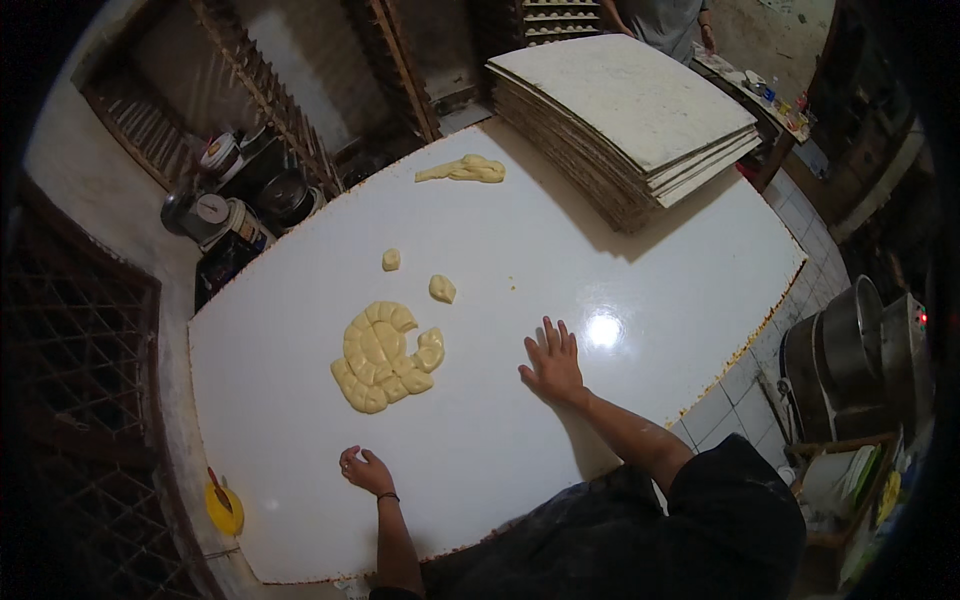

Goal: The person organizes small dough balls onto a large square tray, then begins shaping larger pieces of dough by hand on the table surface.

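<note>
On the white table, my right hand (553,366) lies palm down with its fingers spread; whatever may be under the palm is hidden. My left hand (368,473) is at the near left, loosely curled, thumb apart from the fingers, and nothing shows in it. It wears a ring and a dark wristband. Beyond it lies a flat round of pale yellow dough (378,350), cut into several pieces, with a gap on its right side. Two loose dough pieces, one small (391,260) and one larger (442,289), sit past it. A long twisted strip of dough (464,170) rests near the far edge.
A tall stack of boards (625,100) fills the table's far right. A yellow bowl-like thing (225,508) sits at the left corner. Off the table are a dial scale (211,209), metal pots (852,345) and wooden racks (265,85). Another person (660,25) stands behind the boards.
</note>
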The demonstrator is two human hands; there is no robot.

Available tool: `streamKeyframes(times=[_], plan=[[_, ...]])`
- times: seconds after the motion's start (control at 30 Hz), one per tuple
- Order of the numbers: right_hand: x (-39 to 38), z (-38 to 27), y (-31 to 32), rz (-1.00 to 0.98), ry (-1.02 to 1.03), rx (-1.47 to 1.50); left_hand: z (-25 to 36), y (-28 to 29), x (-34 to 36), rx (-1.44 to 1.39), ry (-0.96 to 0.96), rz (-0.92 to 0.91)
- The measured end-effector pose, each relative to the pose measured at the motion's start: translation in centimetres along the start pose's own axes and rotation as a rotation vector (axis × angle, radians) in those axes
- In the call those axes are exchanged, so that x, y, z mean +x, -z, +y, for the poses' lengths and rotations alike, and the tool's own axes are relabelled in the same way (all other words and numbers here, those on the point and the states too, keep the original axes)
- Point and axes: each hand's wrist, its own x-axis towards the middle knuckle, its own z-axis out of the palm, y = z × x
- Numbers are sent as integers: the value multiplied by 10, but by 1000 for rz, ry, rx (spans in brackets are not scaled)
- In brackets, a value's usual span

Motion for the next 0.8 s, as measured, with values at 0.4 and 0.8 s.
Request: streamKeyframes(times=[0.4,0.8], plan=[[-2,-2,1,10,8,-88,-2,1,-1,6,-38,8],[3,-3,-4,-84,-16,-81,9,2,-7,87,153,69]])
